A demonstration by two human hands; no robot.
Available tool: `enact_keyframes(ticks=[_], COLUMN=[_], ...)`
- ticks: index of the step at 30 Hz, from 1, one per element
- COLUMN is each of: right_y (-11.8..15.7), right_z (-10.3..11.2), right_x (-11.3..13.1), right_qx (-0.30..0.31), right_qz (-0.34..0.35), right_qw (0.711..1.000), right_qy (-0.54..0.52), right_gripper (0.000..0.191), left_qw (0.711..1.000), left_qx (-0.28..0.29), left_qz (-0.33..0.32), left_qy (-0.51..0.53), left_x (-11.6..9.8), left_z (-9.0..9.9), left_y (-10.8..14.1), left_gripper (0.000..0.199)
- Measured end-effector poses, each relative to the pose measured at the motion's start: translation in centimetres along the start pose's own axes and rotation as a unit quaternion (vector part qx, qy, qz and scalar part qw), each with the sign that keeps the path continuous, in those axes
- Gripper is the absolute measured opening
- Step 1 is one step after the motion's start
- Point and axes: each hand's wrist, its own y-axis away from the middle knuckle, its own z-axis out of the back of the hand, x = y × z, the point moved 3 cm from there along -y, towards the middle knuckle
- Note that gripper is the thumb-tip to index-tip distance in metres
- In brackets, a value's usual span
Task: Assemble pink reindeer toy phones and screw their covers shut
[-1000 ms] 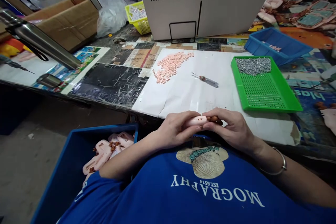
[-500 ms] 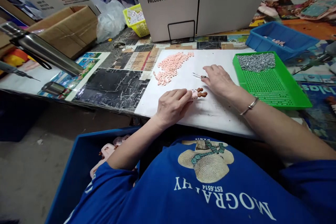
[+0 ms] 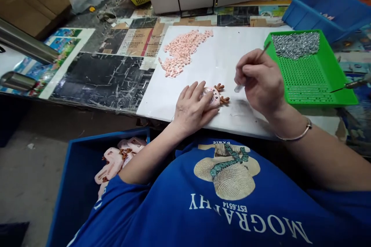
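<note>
My left hand [image 3: 193,106] lies over a pink reindeer-face piece [image 3: 214,96] with brown antlers, its fingers pressing the piece against the white board [image 3: 228,46]. Dark dots or marks show on the pink face; part of it is hidden beneath the fingers. Raised above the board to the right, my right hand [image 3: 262,79] is closed around a thin tweezers-like tool [image 3: 266,48]. One dark end sticks up past the knuckles, and a whitish end shows below the fingers. Small pink parts [image 3: 185,50] lie in a heap farther back on the board.
A green perforated tray [image 3: 307,81] with small silvery metal pieces stands at the right, before a blue bin [image 3: 319,19]. A thin-tipped tool [image 3: 352,84] reaches over the tray. Left are a steel flask [image 3: 27,42] and, below, a blue crate [image 3: 71,170] of pink pieces.
My right hand has lifted and turned, so the tool's thin end now points up rather than left. My left fingers have spread flatter, uncovering more of the pink face. The view has tilted down.
</note>
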Motion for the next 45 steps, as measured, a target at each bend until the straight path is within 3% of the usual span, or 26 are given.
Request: enact_keyframes(ticks=[4,7,13,17,20,24,27,31,33,37,39,42,45], right_y=[2.6,2.9,2.1,3.2,3.4,2.5,2.4,3.0,2.9,2.5,2.8,3.3,3.2], right_z=[-2.3,-3.3,-3.8,-4.1,-4.1,-3.9,-3.8,-4.2,-4.4,-4.7,-4.7,-4.5,-4.5], right_x=[-0.1,0.1,1.2,-1.3,-1.2,1.3,0.6,-1.5,-0.6,1.7,1.0,-1.1,-0.7], right_qx=[0.016,0.028,0.071,0.056,0.044,0.028,0.014,0.033,0.016,-0.010,0.008,0.033,0.016], right_qz=[-0.012,0.006,0.117,0.073,0.038,0.115,0.139,0.047,0.045,0.113,0.106,0.021,0.012], right_qw=[0.998,0.997,0.986,0.995,0.998,0.988,0.988,0.998,0.999,0.991,0.992,0.999,1.000], right_qy=[-0.058,-0.076,-0.097,-0.034,-0.027,-0.094,-0.069,-0.003,-0.011,-0.072,-0.067,0.005,0.007], right_gripper=[0.057,0.068,0.065,0.064,0.069,0.070,0.070,0.071,0.070,0.065,0.060,0.065,0.068], left_qw=[0.999,0.998,0.997,0.997,0.997,0.997,0.996,0.995,0.995,0.995,0.995,0.994,0.993], left_qx=[0.034,0.020,0.026,0.019,0.015,0.027,0.032,0.028,0.033,0.048,0.042,0.034,0.041], left_qz=[0.037,0.055,0.069,0.075,0.074,0.073,0.080,0.092,0.093,0.092,0.095,0.107,0.111], left_qy=[0.007,0.004,0.008,-0.014,-0.019,-0.013,-0.015,-0.022,-0.019,-0.003,-0.005,-0.013,-0.007], left_x=[-0.3,-0.6,-0.7,-0.7,-0.8,-0.9,-0.8,-0.8,-0.8,-0.9,-0.8,-0.6,-0.7], left_z=[-0.5,-0.7,-1.2,-1.2,-1.1,-1.0,-0.9,-0.9,-0.9,-0.8,-0.8,-0.9,-1.0], left_y=[-0.2,-0.2,0.0,0.0,0.0,-0.1,-0.1,-0.1,-0.1,-0.2,-0.2,-0.1,-0.1], left_gripper=[0.046,0.044,0.043,0.042,0.044,0.043,0.043,0.045,0.044,0.043,0.043,0.042,0.044])
